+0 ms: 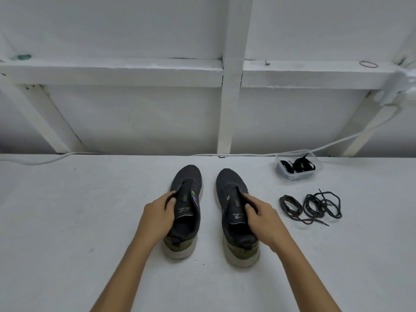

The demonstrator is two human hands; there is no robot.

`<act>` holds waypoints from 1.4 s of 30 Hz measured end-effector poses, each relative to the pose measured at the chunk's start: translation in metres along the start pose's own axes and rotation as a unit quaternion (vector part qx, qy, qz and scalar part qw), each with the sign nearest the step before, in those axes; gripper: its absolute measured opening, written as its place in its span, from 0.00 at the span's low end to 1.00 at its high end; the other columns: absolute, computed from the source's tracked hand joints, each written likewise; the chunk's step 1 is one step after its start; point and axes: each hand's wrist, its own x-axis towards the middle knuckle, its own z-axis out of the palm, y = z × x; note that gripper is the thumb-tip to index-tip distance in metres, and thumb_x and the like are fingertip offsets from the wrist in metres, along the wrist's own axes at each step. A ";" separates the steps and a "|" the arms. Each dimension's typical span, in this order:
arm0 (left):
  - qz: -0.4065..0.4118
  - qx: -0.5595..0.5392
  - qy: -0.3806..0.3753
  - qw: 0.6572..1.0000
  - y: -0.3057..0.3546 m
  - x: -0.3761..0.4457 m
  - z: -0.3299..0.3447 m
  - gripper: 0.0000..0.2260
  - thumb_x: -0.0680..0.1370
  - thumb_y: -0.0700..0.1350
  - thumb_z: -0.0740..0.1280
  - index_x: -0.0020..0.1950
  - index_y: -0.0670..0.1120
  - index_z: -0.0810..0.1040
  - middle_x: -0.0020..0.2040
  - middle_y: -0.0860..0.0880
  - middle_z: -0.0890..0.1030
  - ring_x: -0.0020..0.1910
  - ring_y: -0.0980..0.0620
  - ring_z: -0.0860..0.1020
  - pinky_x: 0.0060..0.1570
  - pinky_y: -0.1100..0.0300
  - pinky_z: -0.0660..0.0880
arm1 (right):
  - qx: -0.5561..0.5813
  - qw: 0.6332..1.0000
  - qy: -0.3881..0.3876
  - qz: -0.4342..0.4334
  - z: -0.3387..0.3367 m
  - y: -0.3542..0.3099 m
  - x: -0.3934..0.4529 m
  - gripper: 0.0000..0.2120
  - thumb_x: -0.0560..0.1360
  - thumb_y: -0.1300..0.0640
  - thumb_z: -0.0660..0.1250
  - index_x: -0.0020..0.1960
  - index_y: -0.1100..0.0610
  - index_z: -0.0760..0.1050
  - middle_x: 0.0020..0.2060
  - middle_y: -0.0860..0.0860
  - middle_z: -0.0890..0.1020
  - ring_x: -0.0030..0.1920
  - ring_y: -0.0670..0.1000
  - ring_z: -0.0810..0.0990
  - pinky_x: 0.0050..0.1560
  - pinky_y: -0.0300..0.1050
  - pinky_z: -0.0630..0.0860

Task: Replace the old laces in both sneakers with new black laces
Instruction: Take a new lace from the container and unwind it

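Note:
Two dark sneakers stand side by side on the white surface, toes pointing away, both without laces. My left hand (158, 216) grips the left sneaker (186, 183) at its left side, thumb inside the tongue opening. My right hand (264, 218) holds the right sneaker (229, 183) at its right side in the same way. Two loose bundles of dark laces (315, 207) lie on the surface to the right of the shoes. Behind them a small clear plastic container (297, 174) holds folded black laces (300, 165).
A white wall with painted wooden framing rises behind the surface. A white cable (337, 143) runs along the back edge toward the right. A rubber band (368, 64) lies on the horizontal beam at upper right.

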 end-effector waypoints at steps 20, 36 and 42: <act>0.097 -0.089 0.010 0.991 0.063 0.006 0.024 0.09 0.82 0.49 0.64 0.59 0.52 0.82 0.51 0.59 0.81 0.51 0.64 0.78 0.53 0.72 0.72 | 0.119 0.987 0.107 0.029 -0.018 0.008 -0.003 0.07 0.80 0.43 0.66 0.54 0.42 0.81 0.51 0.35 0.84 0.55 0.36 0.80 0.58 0.38 0.75; 0.158 0.176 -0.166 0.957 0.122 0.100 0.120 0.18 0.81 0.54 0.63 0.68 0.50 0.77 0.68 0.50 0.73 0.69 0.47 0.68 0.62 0.53 0.70 | -0.205 0.957 0.207 -0.017 -0.140 0.056 0.153 0.09 0.78 0.62 0.66 0.53 0.62 0.84 0.48 0.58 0.85 0.47 0.58 0.81 0.44 0.42 0.69; 0.185 0.167 -0.137 0.959 0.103 0.094 0.113 0.19 0.82 0.54 0.62 0.72 0.51 0.74 0.72 0.53 0.69 0.71 0.52 0.65 0.64 0.56 0.67 | -0.317 0.945 0.060 0.063 -0.145 0.062 0.191 0.21 0.77 0.45 0.71 0.67 0.50 0.79 0.61 0.50 0.80 0.67 0.51 0.74 0.57 0.47 0.77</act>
